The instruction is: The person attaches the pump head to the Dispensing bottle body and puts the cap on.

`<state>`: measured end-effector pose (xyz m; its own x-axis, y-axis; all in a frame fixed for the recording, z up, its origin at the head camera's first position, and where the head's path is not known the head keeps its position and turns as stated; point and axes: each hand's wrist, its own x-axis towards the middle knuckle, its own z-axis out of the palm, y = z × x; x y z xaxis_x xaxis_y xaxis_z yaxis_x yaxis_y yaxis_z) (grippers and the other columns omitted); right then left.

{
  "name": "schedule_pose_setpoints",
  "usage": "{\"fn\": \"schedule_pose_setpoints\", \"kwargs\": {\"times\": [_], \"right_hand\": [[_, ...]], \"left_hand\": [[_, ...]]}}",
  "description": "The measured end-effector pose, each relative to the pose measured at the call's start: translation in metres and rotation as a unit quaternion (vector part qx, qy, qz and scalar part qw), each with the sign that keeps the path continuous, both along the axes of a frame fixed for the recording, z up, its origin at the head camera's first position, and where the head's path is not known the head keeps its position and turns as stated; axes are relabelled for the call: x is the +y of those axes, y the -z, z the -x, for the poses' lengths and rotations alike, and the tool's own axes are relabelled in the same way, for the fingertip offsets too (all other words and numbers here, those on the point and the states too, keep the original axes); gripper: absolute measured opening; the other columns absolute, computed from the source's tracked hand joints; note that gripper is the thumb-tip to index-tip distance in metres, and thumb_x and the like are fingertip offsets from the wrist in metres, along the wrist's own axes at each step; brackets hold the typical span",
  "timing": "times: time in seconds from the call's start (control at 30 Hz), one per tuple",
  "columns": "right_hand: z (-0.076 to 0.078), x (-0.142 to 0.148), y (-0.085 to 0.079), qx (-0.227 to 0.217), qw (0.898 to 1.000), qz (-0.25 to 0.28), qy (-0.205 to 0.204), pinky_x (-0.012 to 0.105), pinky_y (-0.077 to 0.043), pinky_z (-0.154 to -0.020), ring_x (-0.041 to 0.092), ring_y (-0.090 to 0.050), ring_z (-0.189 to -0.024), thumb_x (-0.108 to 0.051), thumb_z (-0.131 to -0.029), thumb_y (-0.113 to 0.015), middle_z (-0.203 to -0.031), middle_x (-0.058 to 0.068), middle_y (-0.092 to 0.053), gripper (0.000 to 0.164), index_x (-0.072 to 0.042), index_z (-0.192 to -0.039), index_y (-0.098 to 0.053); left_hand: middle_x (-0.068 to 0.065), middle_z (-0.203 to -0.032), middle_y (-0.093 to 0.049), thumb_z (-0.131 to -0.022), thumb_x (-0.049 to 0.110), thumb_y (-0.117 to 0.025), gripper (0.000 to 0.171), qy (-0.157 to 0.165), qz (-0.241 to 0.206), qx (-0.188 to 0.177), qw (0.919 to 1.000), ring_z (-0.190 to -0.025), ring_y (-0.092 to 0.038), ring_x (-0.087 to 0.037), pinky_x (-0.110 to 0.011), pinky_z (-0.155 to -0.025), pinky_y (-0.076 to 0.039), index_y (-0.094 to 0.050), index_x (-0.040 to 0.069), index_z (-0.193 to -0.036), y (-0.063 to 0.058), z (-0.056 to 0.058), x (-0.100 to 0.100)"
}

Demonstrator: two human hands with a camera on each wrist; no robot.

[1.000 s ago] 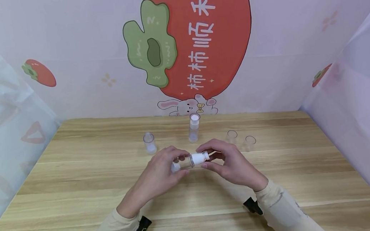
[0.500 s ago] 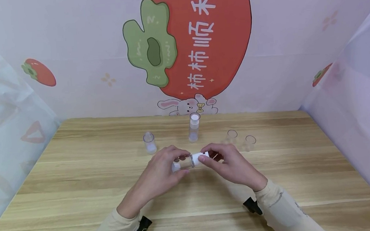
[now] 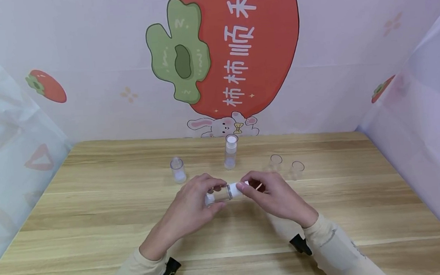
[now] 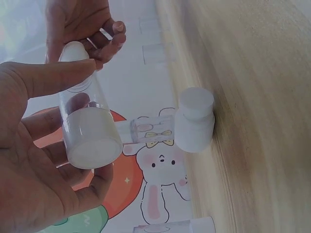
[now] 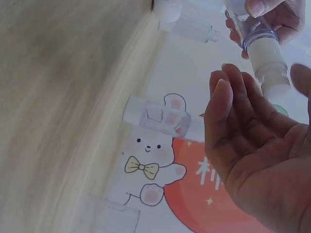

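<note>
One far bottle (image 3: 230,159) on the bench (image 3: 362,204) looks finished, topped and covered. Mid-bench, the left hand (image 3: 192,204) grips the held bottle (image 3: 222,194) sideways while the right hand (image 3: 276,195) pinches its white top (image 3: 234,190), seemingly fitted; tightness cannot be told. Apparently left: covering it, the topless bottle (image 3: 178,173) at left, a loose white piece (image 4: 194,130), two clear covers (image 3: 276,163) at right.

White bottle top (image 3: 233,190), tan wood-grain table (image 3: 77,232), red printed fruit (image 3: 275,44).
</note>
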<state>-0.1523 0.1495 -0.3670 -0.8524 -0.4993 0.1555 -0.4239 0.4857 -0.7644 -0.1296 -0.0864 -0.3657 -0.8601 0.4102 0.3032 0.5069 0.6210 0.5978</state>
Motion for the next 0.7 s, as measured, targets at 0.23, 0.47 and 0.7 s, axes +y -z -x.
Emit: {"fn": "schedule_pose_setpoints", "kwargs": {"times": [0.23,0.47,0.7], "right_hand": [[-0.0003,0.0025,0.0007,0.052,0.997,0.046,-0.040,0.034,-0.058,-0.077,0.021,-0.066,-0.088,-0.013,-0.082,-0.086,-0.110,-0.004,-0.069,0.042,-0.013,-0.120,-0.067],[0.0001,0.0023,0.0008,0.079,0.993,0.061,-0.059,0.034,-0.059,-0.075,0.020,-0.067,-0.088,-0.002,-0.083,-0.083,-0.110,-0.004,-0.068,0.041,-0.013,-0.119,-0.068],[0.0006,0.0018,0.0020,0.070,0.994,0.057,-0.062,0.032,-0.058,-0.075,0.017,-0.067,-0.086,-0.011,-0.090,-0.078,-0.105,-0.005,-0.069,0.029,-0.014,-0.117,-0.070]], "left_hand": [[0.004,-0.095,-0.066,-0.077,0.009,-0.088,0.037,0.000,-0.003,0.003,1.0000,-0.088,-0.059,-0.018,-0.033,-0.073,-0.048,-0.075,0.010,-0.112,0.0005,0.0003,-0.0003],[0.003,-0.096,-0.066,-0.077,0.011,-0.089,0.038,0.001,-0.007,-0.003,1.0000,-0.088,-0.061,-0.021,-0.033,-0.073,-0.048,-0.075,0.010,-0.112,0.0003,0.0010,0.0000],[0.003,-0.096,-0.067,-0.077,0.012,-0.089,0.039,0.000,-0.006,-0.001,1.0000,-0.088,-0.061,-0.021,-0.034,-0.073,-0.048,-0.075,0.010,-0.113,-0.0004,0.0000,-0.0010]]}}
